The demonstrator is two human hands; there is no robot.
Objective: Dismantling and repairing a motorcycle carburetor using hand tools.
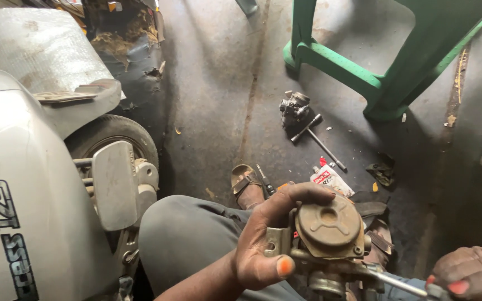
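Currently the left hand (263, 234) grasps the carburetor (324, 239) while the right hand (467, 273), just beside it, grips a screwdriver (397, 283) that could slip off the fastener if tilted.

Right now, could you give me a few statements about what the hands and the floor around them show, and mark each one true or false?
1. The left hand grips a carburettor with a round brownish cap. True.
2. The right hand is empty. False: it holds a slim metal tool whose tip reaches the carburettor.
3. A T-handle wrench lies on the floor beside a small metal part. True.
4. The stool on the floor is red. False: it is green.
5. A grey scooter stands left of the person's knee. True.
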